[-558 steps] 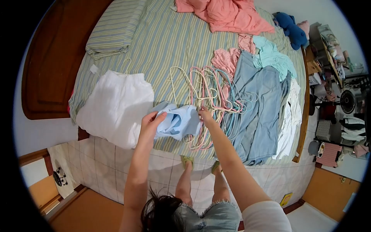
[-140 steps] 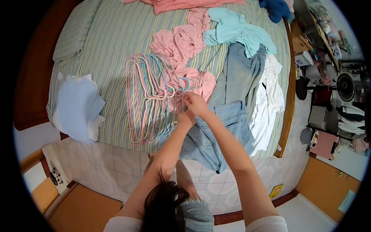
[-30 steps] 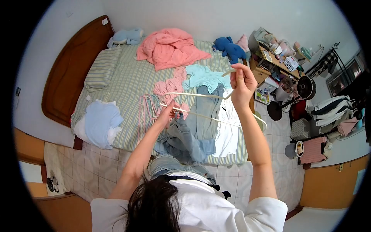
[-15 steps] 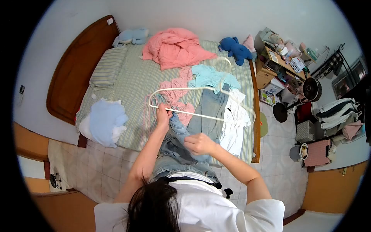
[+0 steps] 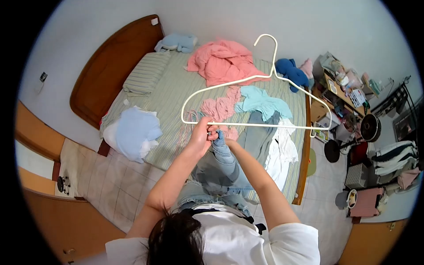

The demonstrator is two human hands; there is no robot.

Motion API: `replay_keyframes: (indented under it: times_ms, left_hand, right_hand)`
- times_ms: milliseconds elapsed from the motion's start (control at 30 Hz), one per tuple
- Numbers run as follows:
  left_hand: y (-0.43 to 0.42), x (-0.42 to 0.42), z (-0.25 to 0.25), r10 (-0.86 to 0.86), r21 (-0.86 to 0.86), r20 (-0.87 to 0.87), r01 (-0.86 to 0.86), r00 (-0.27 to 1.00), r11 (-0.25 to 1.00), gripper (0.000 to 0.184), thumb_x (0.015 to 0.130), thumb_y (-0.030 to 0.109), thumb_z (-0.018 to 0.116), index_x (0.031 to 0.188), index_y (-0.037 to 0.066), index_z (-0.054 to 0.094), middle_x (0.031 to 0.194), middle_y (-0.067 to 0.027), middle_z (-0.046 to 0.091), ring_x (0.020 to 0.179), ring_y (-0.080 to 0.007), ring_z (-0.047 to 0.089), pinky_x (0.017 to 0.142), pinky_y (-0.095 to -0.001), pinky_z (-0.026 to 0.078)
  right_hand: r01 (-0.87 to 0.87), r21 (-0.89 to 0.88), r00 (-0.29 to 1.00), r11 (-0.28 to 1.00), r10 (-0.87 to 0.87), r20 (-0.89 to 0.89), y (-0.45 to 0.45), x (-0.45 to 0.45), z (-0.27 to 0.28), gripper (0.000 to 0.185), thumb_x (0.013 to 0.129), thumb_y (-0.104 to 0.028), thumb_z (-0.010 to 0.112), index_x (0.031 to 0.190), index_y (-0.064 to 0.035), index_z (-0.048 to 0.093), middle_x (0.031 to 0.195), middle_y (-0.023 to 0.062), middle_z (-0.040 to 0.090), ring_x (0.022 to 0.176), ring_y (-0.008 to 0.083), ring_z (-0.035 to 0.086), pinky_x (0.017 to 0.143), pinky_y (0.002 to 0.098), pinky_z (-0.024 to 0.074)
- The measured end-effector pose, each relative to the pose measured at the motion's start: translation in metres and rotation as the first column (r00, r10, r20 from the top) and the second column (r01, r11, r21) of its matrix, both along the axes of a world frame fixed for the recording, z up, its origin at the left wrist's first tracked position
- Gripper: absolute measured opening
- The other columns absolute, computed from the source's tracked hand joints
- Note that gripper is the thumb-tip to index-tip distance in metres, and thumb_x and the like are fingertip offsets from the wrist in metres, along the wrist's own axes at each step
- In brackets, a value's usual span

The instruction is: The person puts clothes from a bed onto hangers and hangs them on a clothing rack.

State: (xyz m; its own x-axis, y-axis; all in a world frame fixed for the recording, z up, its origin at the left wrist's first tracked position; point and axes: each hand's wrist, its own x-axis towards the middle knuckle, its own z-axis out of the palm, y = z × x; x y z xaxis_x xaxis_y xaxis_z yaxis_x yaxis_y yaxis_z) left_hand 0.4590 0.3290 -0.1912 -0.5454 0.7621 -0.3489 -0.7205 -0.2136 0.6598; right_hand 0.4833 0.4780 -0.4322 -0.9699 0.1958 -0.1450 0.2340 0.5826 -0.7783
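Observation:
My left hand [image 5: 204, 136] is closed around the lower bar of a cream clothes hanger [image 5: 274, 126], near its left end, with the top of some light blue jeans [image 5: 224, 159] at its fingers. The hanger stands hook up over the bed. Below the bar the jeans hang bunched in front of my body. My right hand [image 5: 229, 142] is right beside their upper part, its fingers hidden behind the denim. Beyond lie a pink garment [image 5: 218, 108], a turquoise top [image 5: 263, 104], grey-blue trousers [image 5: 261, 137] and a white garment [image 5: 282, 148].
On the striped bed [image 5: 170, 101] are a pink blanket [image 5: 225, 62], a pillow [image 5: 147, 73], a light blue and white cloth pile [image 5: 134, 134] and a blue plush toy [image 5: 291, 73]. To the right stand a cluttered desk [image 5: 340, 90] and a black fan [image 5: 370, 128].
The hanger has swung upright, its hook now higher and further right. My right hand has moved up from the lower denim to the jeans' upper part, near my left hand. The view has shifted.

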Motion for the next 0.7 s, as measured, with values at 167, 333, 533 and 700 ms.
replay_keyframes:
  times_ms: [167,333,533,700]
  left_hand:
    - [-0.025,-0.033,-0.009,0.068,0.013,-0.079,-0.067,0.995,0.998,0.019,0.085,0.021,0.048,0.072,0.009,0.042,0.057,0.0027,0.033,0.050,-0.0056,0.031,0.041,-0.0194,0.026]
    - [-0.045,-0.050,-0.010,0.133,0.025,-0.048,-0.132,0.990,0.991,0.019,0.085,0.021,0.048,0.070,0.011,0.042,0.057,0.0044,0.032,0.049,-0.0042,0.029,0.040,-0.0183,0.024]
    - [-0.062,-0.070,-0.032,0.235,0.064,0.022,-0.236,0.972,0.970,0.017,0.083,0.018,0.051,0.070,0.009,0.044,0.053,0.0046,0.034,0.045,-0.0055,0.031,0.037,-0.0186,0.025]
    - [-0.069,-0.077,-0.044,0.227,0.078,0.085,-0.233,0.970,0.969,0.017,0.083,0.018,0.051,0.070,0.008,0.046,0.052,0.0038,0.036,0.043,-0.0054,0.031,0.036,-0.0184,0.026]
  right_hand:
    - [-0.121,0.303,0.952,0.945,0.025,0.305,0.011,0.008,0.032,0.061,0.063,-0.046,0.070,0.118,-0.0233,0.054,0.108,0.0100,0.058,0.112,0.0282,0.041,0.095,0.0399,0.0329]
    - [0.254,0.444,0.950,0.859,-0.307,0.051,0.067,0.050,0.027,0.040,0.061,-0.034,0.072,0.097,-0.0170,0.066,0.092,0.0073,0.064,0.095,0.0282,0.051,0.087,0.0394,0.0358]
    - [0.383,0.197,0.898,0.903,-0.313,-0.310,0.100,0.098,0.055,0.031,0.056,-0.012,0.067,0.087,-0.0093,0.068,0.092,0.0086,0.063,0.089,0.0264,0.056,0.085,0.0364,0.0374]
    - [0.679,-0.254,0.462,0.689,-0.670,-0.581,0.079,0.115,0.070,0.037,0.062,-0.003,0.064,0.098,-0.0040,0.054,0.088,0.0072,0.057,0.080,0.0185,0.057,0.071,0.0299,0.0453]
